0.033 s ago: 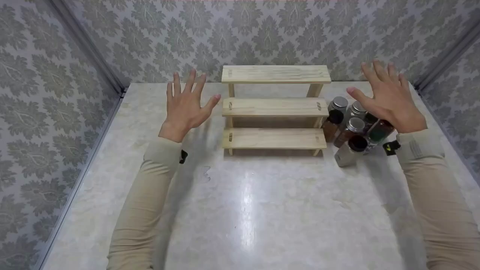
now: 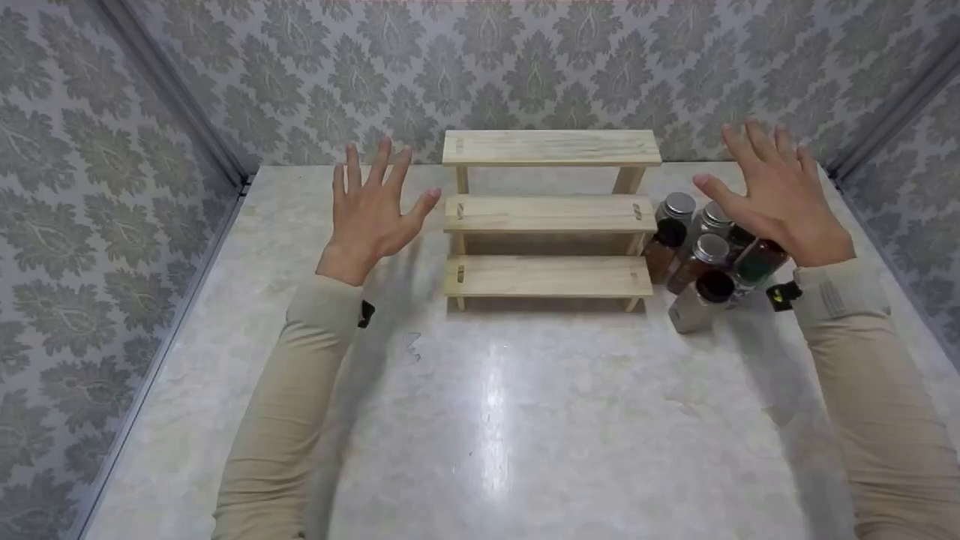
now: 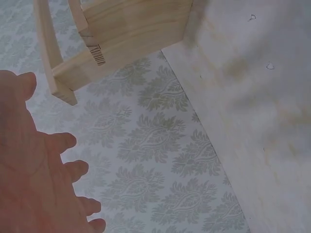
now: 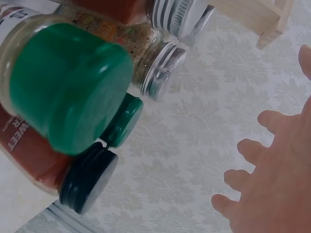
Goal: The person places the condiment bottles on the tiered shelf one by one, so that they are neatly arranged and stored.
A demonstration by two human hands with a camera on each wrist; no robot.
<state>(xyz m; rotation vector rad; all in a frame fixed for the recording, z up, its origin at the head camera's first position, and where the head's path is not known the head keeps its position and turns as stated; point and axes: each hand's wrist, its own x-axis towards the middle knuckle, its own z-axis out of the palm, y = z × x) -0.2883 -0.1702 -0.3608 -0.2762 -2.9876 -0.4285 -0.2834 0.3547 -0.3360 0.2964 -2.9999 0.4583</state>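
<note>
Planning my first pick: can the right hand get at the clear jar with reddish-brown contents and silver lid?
Probably yes, from above: the right hand is close and empty, and nothing covers the silver lid of the jar. Neighbouring silver- and dark-lidded jars crowd its sides.

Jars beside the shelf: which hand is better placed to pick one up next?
Right, most likely. The right hand, empty with fingers spread, is near the jars and partly overlaps them in the head view. The left hand, also empty, is across the wooden shelf from them.
</note>
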